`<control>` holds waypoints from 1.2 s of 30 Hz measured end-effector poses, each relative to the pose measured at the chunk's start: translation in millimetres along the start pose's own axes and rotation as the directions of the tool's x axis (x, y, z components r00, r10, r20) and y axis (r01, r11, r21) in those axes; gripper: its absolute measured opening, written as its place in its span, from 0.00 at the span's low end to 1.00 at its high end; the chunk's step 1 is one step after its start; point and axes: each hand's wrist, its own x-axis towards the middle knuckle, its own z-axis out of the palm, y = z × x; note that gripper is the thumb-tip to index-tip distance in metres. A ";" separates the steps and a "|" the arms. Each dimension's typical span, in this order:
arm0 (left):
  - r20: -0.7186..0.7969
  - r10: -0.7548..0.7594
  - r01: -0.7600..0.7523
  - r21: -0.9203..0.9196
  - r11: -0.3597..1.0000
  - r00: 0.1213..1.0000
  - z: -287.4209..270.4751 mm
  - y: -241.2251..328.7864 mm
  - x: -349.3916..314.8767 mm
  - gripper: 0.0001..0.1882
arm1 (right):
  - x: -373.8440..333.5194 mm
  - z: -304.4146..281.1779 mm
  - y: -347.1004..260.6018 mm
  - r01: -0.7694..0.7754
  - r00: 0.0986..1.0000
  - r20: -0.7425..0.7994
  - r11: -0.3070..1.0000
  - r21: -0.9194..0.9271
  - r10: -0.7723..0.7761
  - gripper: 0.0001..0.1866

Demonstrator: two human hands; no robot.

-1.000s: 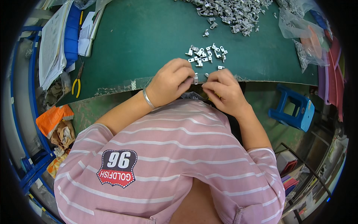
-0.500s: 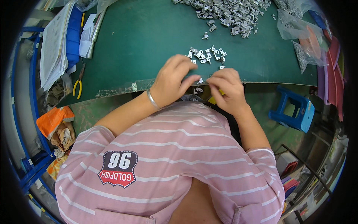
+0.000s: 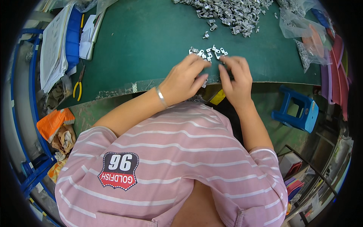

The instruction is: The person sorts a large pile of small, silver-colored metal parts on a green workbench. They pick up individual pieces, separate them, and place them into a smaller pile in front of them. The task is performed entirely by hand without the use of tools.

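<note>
A small group of silver metal brackets (image 3: 209,52) lies on the green table (image 3: 143,49) just beyond my hands. My left hand (image 3: 184,78) is at the front edge, its fingers bent and blurred, with thumb and index apart. One bracket (image 3: 205,82) shows at the tip of that thumb; whether the hand grips it is unclear. Over the right side of the group reaches my right hand (image 3: 238,77), thumb and forefinger apart, close to the nearest brackets. Its fingertips are smeared by motion.
A large heap of brackets (image 3: 238,15) covers the far side. Yellow-handled pliers (image 3: 78,89), papers (image 3: 56,45) and a blue bin (image 3: 73,41) are at left. Clear bags of parts (image 3: 304,55) lie at right. A blue stool (image 3: 297,109) stands on the floor.
My right hand has moved forward from the table edge to the bracket group, its thumb and forefinger spreading. My left hand has shifted slightly right.
</note>
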 end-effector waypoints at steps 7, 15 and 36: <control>0.046 0.107 -0.114 0.213 0.970 0.993 9.7 -14.7 19.8 0.11 | 7.6 -2.2 9.1 -0.069 0.988 0.141 0.997 0.034 0.063 0.06; 0.041 0.127 -0.125 -0.056 0.991 0.991 -2.2 -9.5 -3.4 0.08 | 13.3 -17.4 -3.1 -0.135 0.962 0.230 0.989 -0.058 0.145 0.05; -0.036 0.050 -0.035 0.339 0.940 0.998 -9.4 -19.6 21.8 0.15 | 28.0 -11.4 22.4 0.018 0.981 0.194 0.995 -0.097 0.001 0.10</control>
